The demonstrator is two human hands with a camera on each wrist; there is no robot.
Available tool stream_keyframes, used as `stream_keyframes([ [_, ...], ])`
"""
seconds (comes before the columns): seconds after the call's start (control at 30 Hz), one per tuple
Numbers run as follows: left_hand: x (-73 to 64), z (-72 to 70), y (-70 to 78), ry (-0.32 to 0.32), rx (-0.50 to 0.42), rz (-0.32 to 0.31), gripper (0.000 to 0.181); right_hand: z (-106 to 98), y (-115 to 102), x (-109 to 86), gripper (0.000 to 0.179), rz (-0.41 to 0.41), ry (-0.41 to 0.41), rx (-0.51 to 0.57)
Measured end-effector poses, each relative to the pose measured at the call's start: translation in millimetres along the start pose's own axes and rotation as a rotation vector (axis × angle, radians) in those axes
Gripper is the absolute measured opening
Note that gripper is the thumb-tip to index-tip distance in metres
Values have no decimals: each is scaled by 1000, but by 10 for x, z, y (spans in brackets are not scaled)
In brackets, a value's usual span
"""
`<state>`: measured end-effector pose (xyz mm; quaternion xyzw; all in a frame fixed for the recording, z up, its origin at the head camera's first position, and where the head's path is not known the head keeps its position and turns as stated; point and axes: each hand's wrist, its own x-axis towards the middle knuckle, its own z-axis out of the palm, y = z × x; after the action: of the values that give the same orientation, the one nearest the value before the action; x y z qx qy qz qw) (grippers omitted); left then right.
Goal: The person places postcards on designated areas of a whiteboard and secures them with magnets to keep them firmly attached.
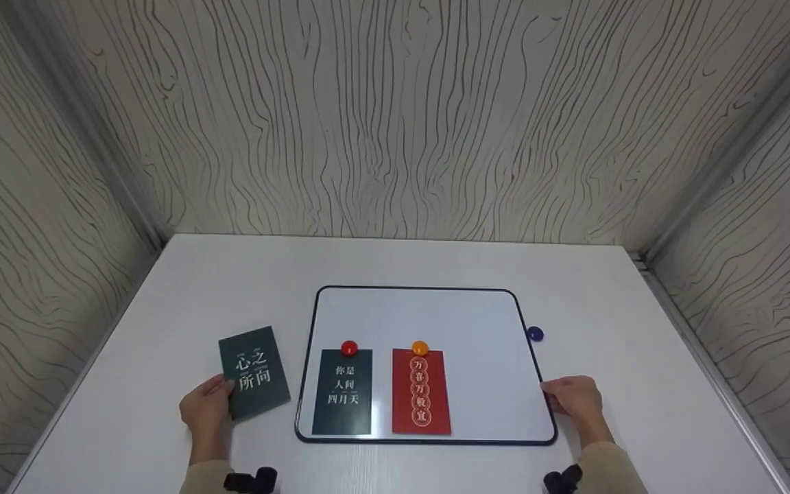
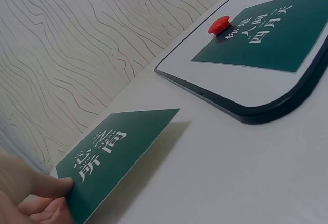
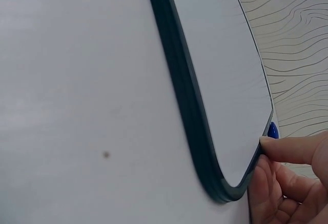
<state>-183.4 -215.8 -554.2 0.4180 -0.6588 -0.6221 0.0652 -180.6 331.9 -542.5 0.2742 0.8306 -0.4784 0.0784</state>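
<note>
My left hand [image 1: 207, 406] pinches the left edge of a dark green card [image 1: 255, 401] with white characters. In the left wrist view that card [image 2: 115, 152] tilts up off the table, with a shadow beneath it. At the right side, the thumb and fingers of my right hand [image 1: 577, 399] grip the dark frame of a whiteboard [image 1: 491, 329]. On the board, a red magnet [image 1: 349, 348] sits at the top of another green card [image 1: 330, 418], and an orange magnet [image 1: 420, 348] at the top of a red card [image 1: 441, 391].
A blue magnet [image 1: 535, 334] stands by the board's right edge, above my right hand. The white table [image 1: 244, 274] meets wood-grain panels [image 1: 395, 137] at the back and sides. Dark wrist devices [image 1: 252, 480] show at the bottom of the head view.
</note>
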Motion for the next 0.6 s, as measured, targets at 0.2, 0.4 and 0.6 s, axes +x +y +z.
stream_keyframes([
  [0.2,-50,28,-19,-42,-35,34,41,4,7,1,35,-6,-1,15],
  [0.4,-120,50,-7,-74,-33,69,42,11,14,10,35,0,10,23],
  [0.6,-192,78,30,-97,-2,93,41,10,17,6,35,5,15,19],
])
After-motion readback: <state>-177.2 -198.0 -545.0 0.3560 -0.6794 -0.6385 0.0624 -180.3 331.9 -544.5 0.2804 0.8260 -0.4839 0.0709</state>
